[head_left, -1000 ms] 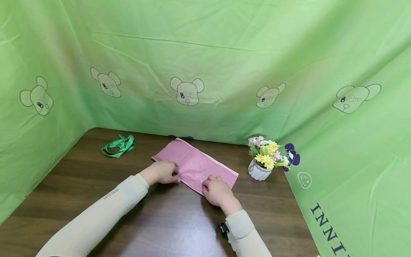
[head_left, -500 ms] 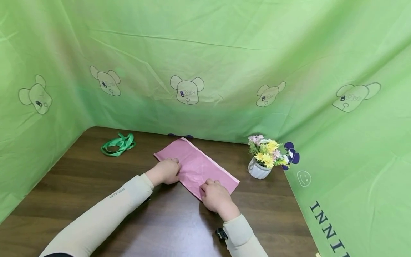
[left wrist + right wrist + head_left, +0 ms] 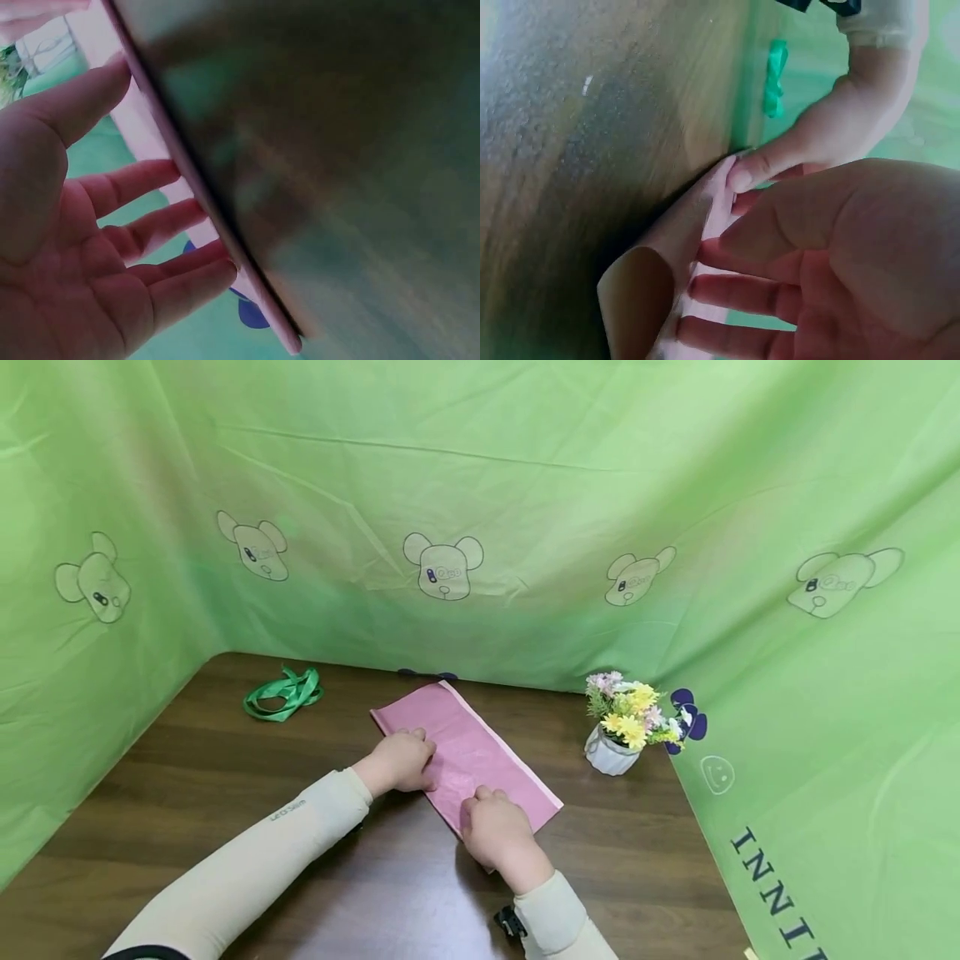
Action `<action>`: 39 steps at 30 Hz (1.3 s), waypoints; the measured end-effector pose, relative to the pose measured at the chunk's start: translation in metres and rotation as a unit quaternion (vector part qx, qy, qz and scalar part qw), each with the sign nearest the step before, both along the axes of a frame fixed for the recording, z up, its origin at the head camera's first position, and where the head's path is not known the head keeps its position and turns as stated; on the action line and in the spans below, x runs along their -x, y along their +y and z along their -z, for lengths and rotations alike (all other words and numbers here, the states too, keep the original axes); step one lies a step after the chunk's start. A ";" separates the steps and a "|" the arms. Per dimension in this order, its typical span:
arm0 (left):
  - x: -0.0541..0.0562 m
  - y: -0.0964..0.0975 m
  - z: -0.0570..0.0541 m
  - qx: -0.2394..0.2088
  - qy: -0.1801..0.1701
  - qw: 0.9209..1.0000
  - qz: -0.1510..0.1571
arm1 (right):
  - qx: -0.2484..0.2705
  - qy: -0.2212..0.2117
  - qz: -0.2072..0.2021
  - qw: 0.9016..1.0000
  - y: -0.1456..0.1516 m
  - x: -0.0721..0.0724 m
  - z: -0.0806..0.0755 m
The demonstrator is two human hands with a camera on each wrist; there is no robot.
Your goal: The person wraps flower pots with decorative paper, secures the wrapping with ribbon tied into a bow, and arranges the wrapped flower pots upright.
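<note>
A folded pink sheet, perhaps wrapping paper [image 3: 480, 747], lies slantwise on the table with a pale strip along its far edge. Near the middle of its front edge rests my left hand [image 3: 401, 760]; in the left wrist view that hand's fingers [image 3: 169, 221] are spread and fairly straight, tips on the sheet. Closer to the sheet's right end is my right hand [image 3: 498, 831]. Its extended fingers [image 3: 742, 292] touch the sheet in the right wrist view, where the near edge [image 3: 676, 214] lifts into an open curl.
A coiled green ribbon [image 3: 302, 690] lies at the back left of the brown wooden table [image 3: 187, 810]. Toward the back right stands a white pot [image 3: 611, 755] of artificial-looking flowers [image 3: 633, 718]. Green cloth [image 3: 525, 468] with printed bear heads surrounds the table's back and sides.
The pink sheet has turned slightly clockwise, its right end coming nearer to me. My left hand has shifted a little right, my right hand slightly down the view; both stay on the sheet.
</note>
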State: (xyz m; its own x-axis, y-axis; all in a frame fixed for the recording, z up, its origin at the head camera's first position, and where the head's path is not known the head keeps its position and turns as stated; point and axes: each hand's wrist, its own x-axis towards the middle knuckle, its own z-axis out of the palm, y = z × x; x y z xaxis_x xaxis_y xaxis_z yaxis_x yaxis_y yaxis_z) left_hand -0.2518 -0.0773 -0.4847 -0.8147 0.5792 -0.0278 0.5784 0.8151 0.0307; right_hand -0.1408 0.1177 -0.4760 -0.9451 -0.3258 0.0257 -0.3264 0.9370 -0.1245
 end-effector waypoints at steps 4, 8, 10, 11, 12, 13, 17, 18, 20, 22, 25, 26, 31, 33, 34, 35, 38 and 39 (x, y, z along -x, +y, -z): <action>-0.002 0.005 -0.001 0.006 0.011 1.000 0.014 | 0.054 -0.012 0.006 0.998 0.016 0.017 0.001; -0.002 0.005 -0.001 0.015 0.006 1.000 0.025 | 0.074 -0.011 -0.059 0.995 0.034 0.037 -0.003; -0.001 0.003 -0.002 0.019 -0.004 0.999 0.028 | 0.069 -0.008 -0.106 0.992 0.040 0.048 -0.005; -0.001 0.002 -0.003 0.021 -0.011 0.999 0.029 | 0.066 -0.009 -0.127 0.990 0.042 0.053 -0.006; 0.000 0.001 -0.004 0.021 -0.017 0.999 0.031 | 0.063 -0.011 -0.146 0.987 0.043 0.059 -0.006; 0.001 -0.001 -0.005 0.020 -0.024 0.999 0.032 | 0.056 -0.009 -0.161 0.985 0.044 0.064 -0.006; 0.003 -0.005 -0.009 0.024 -0.052 0.998 0.038 | 0.027 -0.006 -0.191 0.981 0.044 0.081 -0.001; 0.003 -0.006 -0.009 0.023 -0.059 0.997 0.041 | 0.020 -0.004 -0.194 0.981 0.044 0.084 0.000; 0.004 -0.008 -0.009 0.026 -0.072 0.996 0.045 | 0.013 -0.007 -0.197 0.980 0.044 0.087 0.004; 0.004 -0.009 -0.008 0.018 -0.085 0.995 0.050 | 0.008 -0.019 -0.197 0.980 0.044 0.088 0.007; 0.004 -0.011 -0.006 0.013 -0.096 0.994 0.052 | 0.011 -0.040 -0.197 0.980 0.044 0.088 0.010; 0.005 -0.011 -0.006 0.013 -0.098 0.994 0.052 | 0.012 -0.047 -0.196 0.980 0.044 0.088 0.010; 0.008 -0.011 -0.008 0.018 -0.101 0.993 0.055 | 0.017 -0.060 -0.183 0.981 0.040 0.086 0.010; 0.009 -0.011 -0.009 0.020 -0.100 0.993 0.058 | 0.016 -0.058 -0.178 0.982 0.037 0.084 0.010; 0.009 -0.011 -0.009 0.021 -0.101 0.993 0.058 | 0.016 -0.056 -0.175 0.983 0.035 0.083 0.009; 0.009 -0.011 -0.009 0.022 -0.101 0.993 0.059 | 0.015 -0.053 -0.172 0.984 0.033 0.081 0.009; 0.007 -0.011 -0.009 0.025 -0.096 0.993 0.057 | 0.011 -0.043 -0.159 0.986 0.027 0.075 0.010; 0.005 -0.012 -0.009 0.026 -0.091 0.994 0.058 | 0.009 -0.040 -0.153 0.987 0.025 0.073 0.011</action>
State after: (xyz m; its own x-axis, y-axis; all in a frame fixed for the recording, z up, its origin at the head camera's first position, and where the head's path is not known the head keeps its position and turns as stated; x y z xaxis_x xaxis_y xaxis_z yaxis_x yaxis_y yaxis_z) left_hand -0.2573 -0.0889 -0.4759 -0.7217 0.6621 -0.2018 0.6566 0.7471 0.1030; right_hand -0.2140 0.1431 -0.4868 -0.8022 -0.5960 -0.0361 -0.5819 0.7938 -0.1769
